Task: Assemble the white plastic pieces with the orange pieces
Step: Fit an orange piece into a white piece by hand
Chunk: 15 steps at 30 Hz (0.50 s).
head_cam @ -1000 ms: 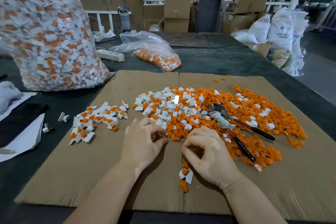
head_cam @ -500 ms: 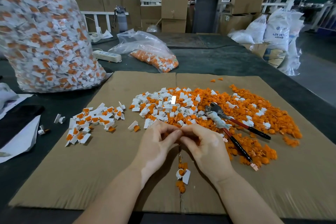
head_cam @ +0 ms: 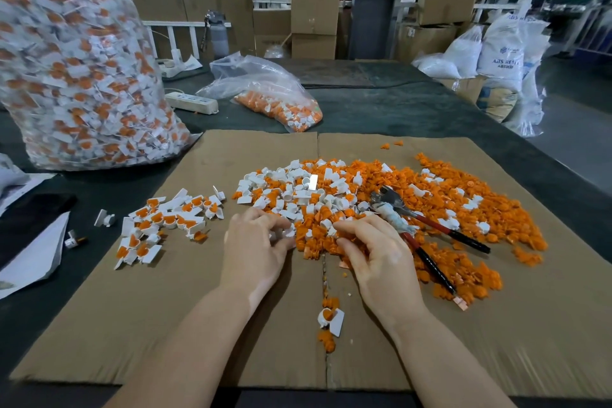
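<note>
Hands apart again versus half a second ago: left hand (head_cam: pixel 255 242) pinching white piece (head_cam: pixel 287 232), right hand (head_cam: pixel 374 248) fingers curled into orange pile (head_cam: pixel 430 209), hold unclear; next pair starting.

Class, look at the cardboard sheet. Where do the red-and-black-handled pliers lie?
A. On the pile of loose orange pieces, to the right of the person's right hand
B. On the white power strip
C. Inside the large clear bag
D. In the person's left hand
A: the pliers rest on the orange pieces, to the right of the right hand.
</note>
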Available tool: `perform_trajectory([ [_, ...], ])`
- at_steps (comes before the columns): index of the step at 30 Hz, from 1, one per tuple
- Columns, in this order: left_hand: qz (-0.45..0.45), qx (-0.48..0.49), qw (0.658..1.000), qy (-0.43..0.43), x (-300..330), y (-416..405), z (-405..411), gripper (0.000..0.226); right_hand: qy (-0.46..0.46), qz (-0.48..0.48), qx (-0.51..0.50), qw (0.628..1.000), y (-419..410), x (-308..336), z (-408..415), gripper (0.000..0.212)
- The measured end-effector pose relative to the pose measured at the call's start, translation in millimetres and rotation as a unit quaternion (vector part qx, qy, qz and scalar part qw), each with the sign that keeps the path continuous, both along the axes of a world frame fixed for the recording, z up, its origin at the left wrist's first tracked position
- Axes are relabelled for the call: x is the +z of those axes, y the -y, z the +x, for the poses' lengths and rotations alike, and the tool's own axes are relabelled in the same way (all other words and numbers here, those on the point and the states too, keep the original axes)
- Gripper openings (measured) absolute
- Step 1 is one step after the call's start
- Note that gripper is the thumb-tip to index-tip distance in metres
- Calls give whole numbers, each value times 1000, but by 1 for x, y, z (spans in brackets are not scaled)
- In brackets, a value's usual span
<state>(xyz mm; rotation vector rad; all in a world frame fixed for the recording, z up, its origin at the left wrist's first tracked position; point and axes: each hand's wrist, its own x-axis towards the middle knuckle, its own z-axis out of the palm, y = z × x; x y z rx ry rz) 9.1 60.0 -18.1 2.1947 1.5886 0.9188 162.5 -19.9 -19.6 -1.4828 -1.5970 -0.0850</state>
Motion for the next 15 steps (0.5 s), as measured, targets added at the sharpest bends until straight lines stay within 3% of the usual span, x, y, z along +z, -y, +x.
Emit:
perform_trajectory([
  [5, 4, 85, 991, 107, 2, -3, -18, 17, -8, 0, -2, 1000, 0, -1, 0, 19],
  [15, -33, 130, 986, 96, 0, -12, -33, 19, -6, -5, -8, 1000, 1, -1, 0, 18],
])
